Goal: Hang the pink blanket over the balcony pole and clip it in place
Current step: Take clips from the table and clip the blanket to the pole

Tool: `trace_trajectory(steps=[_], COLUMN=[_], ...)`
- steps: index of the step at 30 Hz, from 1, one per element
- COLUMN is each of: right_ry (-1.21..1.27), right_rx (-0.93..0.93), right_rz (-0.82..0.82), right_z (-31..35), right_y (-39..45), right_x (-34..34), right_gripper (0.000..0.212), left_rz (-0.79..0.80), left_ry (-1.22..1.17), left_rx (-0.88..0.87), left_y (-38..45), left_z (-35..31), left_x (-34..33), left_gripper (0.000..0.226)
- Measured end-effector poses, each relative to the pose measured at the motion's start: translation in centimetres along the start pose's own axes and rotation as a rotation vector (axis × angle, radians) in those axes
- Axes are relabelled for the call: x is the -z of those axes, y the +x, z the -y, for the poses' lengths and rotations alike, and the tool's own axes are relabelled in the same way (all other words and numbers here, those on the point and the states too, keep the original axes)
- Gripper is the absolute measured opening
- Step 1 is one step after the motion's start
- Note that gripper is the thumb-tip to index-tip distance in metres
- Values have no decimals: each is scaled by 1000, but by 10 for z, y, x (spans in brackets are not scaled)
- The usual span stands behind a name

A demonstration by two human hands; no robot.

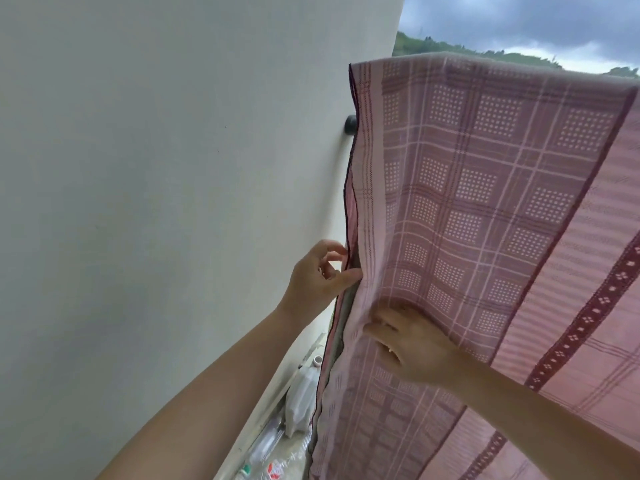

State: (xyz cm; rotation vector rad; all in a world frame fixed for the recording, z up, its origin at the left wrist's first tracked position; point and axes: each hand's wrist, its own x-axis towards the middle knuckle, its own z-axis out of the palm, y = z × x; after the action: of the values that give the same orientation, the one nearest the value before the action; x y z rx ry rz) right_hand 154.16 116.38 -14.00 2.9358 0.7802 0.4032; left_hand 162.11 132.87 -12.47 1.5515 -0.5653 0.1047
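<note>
The pink blanket (485, 209) hangs folded over the balcony pole, which is hidden under the fold at the top – only a dark end piece (108, 125) shows where it meets the white wall (156, 202), at about 9 o'clock from the blanket's upper corner. The cloth has a check pattern with dotted squares and a dark red lace stripe (588, 317) toward 4 o'clock. The left hand (318, 275) is at the blanket's left edge, at 8 o'clock from its middle; the thumb and fingers are closed on the dark hem. The right hand (412, 344) lies on the front of the cloth at 6 o'clock, fingers together and pinching a small fold. Low down, at 7 o'clock, plastic bottles (301, 400) lie along the wall. Beyond the top edge are green hills (519, 57) and a cloudy sky (519, 19).
</note>
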Motion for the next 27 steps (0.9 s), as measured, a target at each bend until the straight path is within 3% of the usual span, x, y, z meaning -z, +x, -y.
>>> trace_trajectory(steps=[3,7,13,19,20,23,27], right_ry=[28,0,-11,149,171,159,141], right_rx=[19,-3,9,-61,-49,-80,-16], right_rz=[-32,-98,-18,172,145,70,-3], right_z=[3,0,-8,-7,-8,-9,-1], right_y=[-3,-1,3,18,21,32,54], right_x=[8,16,35,69,75,98,134], right_gripper=[44,46,53,38,35,35,23], left_rz=[-67,-79,-135,-197,-199,-232,-323], left_ry=[-4,-68,-11,-21,-9,72,93], left_rx=[23,101,53,115,112,83,33], left_y=[-1,-7,-10,-3,-2,0,-3], left_z=[0,-3,0,4,2,3,7], left_x=[-7,-9,-5,-7,-7,-6,-5], left_gripper=[34,42,16,9,5,30,31])
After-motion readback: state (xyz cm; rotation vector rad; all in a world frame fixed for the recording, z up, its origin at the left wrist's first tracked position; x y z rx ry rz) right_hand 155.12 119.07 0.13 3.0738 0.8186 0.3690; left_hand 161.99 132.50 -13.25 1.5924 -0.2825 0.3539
